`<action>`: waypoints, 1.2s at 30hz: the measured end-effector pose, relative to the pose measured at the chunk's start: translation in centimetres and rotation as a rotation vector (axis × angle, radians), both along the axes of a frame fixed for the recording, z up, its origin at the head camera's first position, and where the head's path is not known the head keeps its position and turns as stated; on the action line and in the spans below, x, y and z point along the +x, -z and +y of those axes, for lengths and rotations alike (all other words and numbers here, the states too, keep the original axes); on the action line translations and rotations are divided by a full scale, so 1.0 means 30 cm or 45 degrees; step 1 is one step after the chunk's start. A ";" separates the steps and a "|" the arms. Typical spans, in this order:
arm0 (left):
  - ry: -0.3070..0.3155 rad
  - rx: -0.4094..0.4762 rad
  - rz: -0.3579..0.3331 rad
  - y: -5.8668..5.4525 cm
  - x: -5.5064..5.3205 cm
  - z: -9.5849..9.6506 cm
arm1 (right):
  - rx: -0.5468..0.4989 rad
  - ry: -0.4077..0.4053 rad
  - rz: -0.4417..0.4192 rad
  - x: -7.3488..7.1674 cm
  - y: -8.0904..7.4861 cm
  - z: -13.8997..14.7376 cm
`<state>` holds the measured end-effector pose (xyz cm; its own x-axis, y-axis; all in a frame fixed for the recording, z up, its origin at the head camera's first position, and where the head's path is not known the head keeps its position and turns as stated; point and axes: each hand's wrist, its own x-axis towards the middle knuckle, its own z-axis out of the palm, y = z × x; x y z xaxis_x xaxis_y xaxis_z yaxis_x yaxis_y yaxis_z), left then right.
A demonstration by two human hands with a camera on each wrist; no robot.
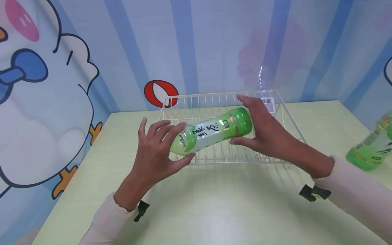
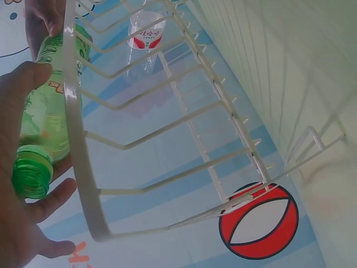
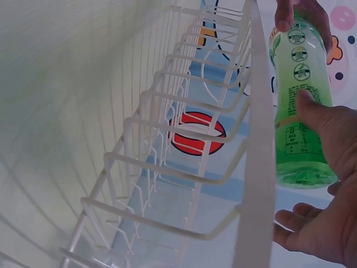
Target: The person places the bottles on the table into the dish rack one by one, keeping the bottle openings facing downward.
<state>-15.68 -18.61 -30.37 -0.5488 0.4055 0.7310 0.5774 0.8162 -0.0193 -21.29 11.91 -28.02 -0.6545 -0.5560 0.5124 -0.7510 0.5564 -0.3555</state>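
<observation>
Both hands are at a green-and-white tea bottle (image 1: 211,131) held tilted above a white wire rack (image 1: 226,160). My left hand (image 1: 157,148) holds the narrow neck end, fingers over it and thumb below. In the left wrist view the bottle's ridged green top (image 2: 33,170) points toward the camera. At the base end is my right hand (image 1: 266,127). Its thumb (image 3: 312,109) rests on the bottle in the right wrist view, while the fingers (image 3: 298,223) reach past the base, apart from it.
A clear plastic bottle (image 1: 264,81) with a white label stands at the rack's back right corner. Another green tea bottle (image 1: 367,153) is on the pale green table (image 1: 199,207) at the right. A printed cartoon backdrop (image 1: 208,44) rises behind the table.
</observation>
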 end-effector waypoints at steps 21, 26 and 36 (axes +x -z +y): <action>0.031 0.105 0.134 -0.020 -0.005 0.044 | -0.658 -0.176 -0.750 0.013 0.046 -0.014; 0.035 0.114 0.152 -0.024 -0.009 0.066 | -0.876 -0.107 -0.833 0.029 0.042 -0.028; 0.006 0.090 0.156 -0.016 -0.017 0.079 | -1.239 -0.347 -0.961 0.041 0.037 -0.049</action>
<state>-16.18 -16.24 -29.89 -0.4519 0.3528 0.8193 0.5783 0.8152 -0.0321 -20.05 10.44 -29.11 -0.8859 -0.3222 0.3338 -0.2314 -0.3167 -0.9199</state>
